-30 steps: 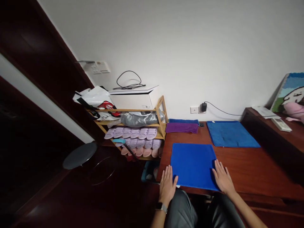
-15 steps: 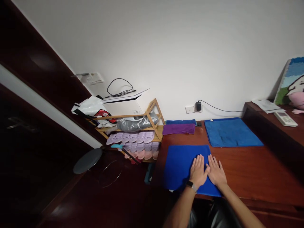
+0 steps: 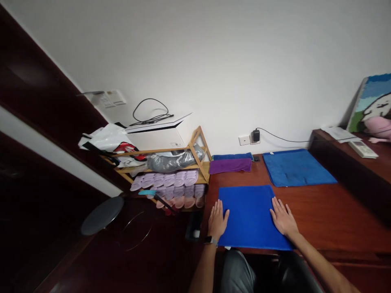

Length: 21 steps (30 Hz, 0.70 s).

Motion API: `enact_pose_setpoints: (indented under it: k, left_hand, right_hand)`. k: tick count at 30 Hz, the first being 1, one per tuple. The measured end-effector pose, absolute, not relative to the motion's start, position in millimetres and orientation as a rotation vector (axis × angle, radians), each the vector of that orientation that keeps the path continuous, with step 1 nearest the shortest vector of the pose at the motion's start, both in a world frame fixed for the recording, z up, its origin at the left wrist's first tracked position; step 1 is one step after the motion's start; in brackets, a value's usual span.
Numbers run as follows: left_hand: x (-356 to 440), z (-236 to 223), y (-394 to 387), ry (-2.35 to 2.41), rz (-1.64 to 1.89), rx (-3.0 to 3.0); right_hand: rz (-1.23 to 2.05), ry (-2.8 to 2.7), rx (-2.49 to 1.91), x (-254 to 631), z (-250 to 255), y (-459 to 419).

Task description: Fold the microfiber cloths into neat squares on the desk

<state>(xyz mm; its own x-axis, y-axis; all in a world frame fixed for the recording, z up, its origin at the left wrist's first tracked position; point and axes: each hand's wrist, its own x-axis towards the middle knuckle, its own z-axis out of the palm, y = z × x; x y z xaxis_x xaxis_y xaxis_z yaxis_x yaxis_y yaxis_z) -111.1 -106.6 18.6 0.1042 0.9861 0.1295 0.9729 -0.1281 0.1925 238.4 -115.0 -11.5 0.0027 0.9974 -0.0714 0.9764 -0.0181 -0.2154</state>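
A bright blue cloth (image 3: 250,217) lies flat on the reddish-brown wooden table (image 3: 330,215), its near edge along the table's front, with a small white tag showing at the near left. My left hand (image 3: 218,219) rests palm down at the cloth's left edge, fingers stretched forward; a watch is on that wrist. Along the right edge lies my right hand (image 3: 283,217), also flat with fingers apart. Neither hand grips anything.
Behind is a second blue cloth (image 3: 301,167); a folded purple cloth (image 3: 230,165) lies at back left. A slipper rack (image 3: 200,167) stands left of the table, beyond it a round stool (image 3: 104,215). A remote control (image 3: 362,149) sits on the raised surface at right.
My left hand has moved left from the cloth's middle to its left edge. My right hand has shifted slightly right and stays flat. The cloth's left side looks straighter.
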Motion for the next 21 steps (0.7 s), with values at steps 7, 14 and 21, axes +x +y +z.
enact_pose_setpoints:
  k: [7,14,21]
  left_hand:
    - [-118,-1,-103,2.018,0.408,2.333]
    - [-106,14,-99,2.012,0.506,2.417]
    - [80,31,-47,1.558,0.512,2.57]
  right_hand:
    - [0.321,-2.046,-2.217,233,17,-78]
    - [0.349,-2.093,-2.195,226,10,-36]
    - [0.316,-2.11,-2.079,232,-10,-37]
